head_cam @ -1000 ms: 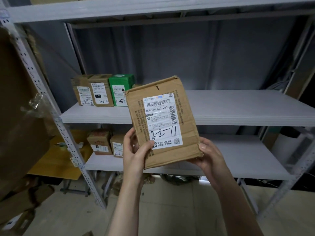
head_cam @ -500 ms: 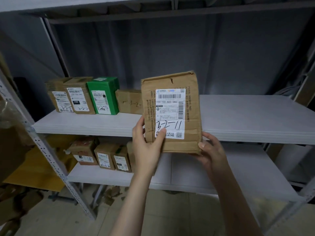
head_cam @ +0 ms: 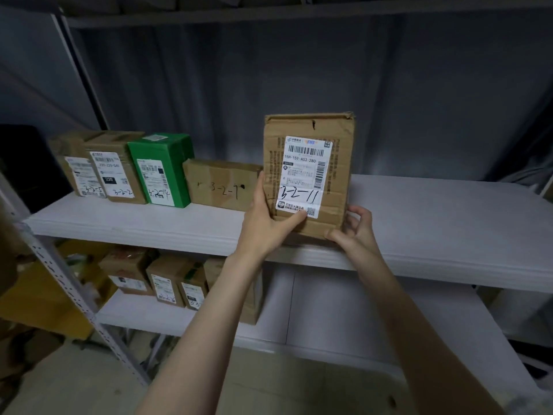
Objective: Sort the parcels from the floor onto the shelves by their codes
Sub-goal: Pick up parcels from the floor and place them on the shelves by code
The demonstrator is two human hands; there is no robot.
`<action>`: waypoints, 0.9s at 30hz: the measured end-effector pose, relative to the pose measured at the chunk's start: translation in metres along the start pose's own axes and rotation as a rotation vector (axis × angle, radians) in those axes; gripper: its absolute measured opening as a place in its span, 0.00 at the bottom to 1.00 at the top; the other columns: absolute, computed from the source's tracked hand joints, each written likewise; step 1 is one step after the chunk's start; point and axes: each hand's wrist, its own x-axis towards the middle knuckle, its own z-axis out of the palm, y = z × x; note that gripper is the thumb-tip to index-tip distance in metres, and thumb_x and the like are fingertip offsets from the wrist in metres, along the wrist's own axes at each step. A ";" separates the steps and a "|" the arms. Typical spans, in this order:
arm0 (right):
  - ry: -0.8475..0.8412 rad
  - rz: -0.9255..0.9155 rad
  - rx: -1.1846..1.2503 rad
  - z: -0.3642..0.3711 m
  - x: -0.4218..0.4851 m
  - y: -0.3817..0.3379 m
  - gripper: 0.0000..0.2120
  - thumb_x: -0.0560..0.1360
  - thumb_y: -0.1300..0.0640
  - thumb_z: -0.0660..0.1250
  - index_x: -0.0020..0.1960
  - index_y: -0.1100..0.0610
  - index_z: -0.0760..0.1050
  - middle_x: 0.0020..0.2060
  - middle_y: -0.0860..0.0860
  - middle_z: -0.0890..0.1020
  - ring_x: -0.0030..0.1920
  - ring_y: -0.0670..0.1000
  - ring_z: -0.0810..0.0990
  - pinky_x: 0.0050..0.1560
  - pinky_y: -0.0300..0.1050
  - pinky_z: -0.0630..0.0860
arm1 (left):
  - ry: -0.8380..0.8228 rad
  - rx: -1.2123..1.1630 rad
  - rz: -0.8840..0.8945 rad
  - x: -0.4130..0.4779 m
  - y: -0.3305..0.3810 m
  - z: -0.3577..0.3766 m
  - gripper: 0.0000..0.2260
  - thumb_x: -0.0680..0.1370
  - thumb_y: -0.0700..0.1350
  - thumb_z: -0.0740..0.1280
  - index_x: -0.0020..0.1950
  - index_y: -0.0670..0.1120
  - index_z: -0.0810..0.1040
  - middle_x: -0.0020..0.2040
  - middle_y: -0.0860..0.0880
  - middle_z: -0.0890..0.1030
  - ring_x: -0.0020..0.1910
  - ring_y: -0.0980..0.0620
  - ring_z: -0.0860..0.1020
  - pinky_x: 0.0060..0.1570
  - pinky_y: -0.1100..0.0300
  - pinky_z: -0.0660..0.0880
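A flat brown cardboard parcel [head_cam: 309, 175] with a white label marked 3-2-11 stands upright on the middle white shelf [head_cam: 434, 223], near its front edge. My left hand [head_cam: 266, 223] grips its lower left side, thumb across the label's bottom. My right hand [head_cam: 354, 227] holds the lower right corner with thumb under it and fingers curled beside it. To its left stand a low brown box marked 3-2-7 [head_cam: 223, 185], a green box [head_cam: 161, 169] and two brown boxes [head_cam: 110, 172].
The lower shelf [head_cam: 329, 310] carries several small brown parcels [head_cam: 167, 283] at its left. A perforated grey upright [head_cam: 80, 304] runs down the left side. Cardboard lies on the floor at far left [head_cam: 27, 348]. The middle shelf's right part is bare.
I have moved closer and brought the parcel forward and right onto the middle shelf, beside the 3-2-7 box. My right hand's fingers have loosened from its corner.
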 end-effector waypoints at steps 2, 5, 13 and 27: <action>-0.006 -0.020 -0.092 -0.002 0.016 0.008 0.29 0.72 0.77 0.67 0.64 0.58 0.57 0.56 0.51 0.75 0.51 0.41 0.77 0.47 0.30 0.76 | -0.005 0.032 -0.022 0.007 -0.005 0.002 0.49 0.66 0.59 0.76 0.79 0.57 0.50 0.70 0.58 0.73 0.68 0.54 0.72 0.69 0.50 0.69; -0.038 -0.006 -0.198 -0.003 0.035 0.022 0.31 0.69 0.72 0.74 0.62 0.58 0.60 0.58 0.53 0.76 0.55 0.45 0.79 0.57 0.40 0.78 | -0.014 0.121 -0.028 0.017 -0.014 0.006 0.49 0.67 0.60 0.75 0.79 0.57 0.49 0.70 0.55 0.74 0.67 0.50 0.73 0.67 0.50 0.71; 0.069 -0.031 -0.611 0.011 0.042 0.047 0.39 0.63 0.32 0.63 0.68 0.49 0.61 0.62 0.48 0.80 0.63 0.52 0.78 0.61 0.56 0.75 | -0.030 0.150 -0.060 0.036 -0.039 0.021 0.45 0.71 0.51 0.74 0.80 0.54 0.48 0.69 0.52 0.75 0.66 0.47 0.74 0.62 0.59 0.68; 0.304 -0.203 -1.078 0.028 0.049 0.065 0.10 0.80 0.50 0.60 0.54 0.56 0.72 0.46 0.55 0.82 0.54 0.58 0.77 0.51 0.52 0.71 | 0.234 0.202 -0.141 0.039 -0.079 0.046 0.18 0.77 0.48 0.70 0.58 0.42 0.66 0.47 0.45 0.79 0.46 0.42 0.78 0.40 0.57 0.67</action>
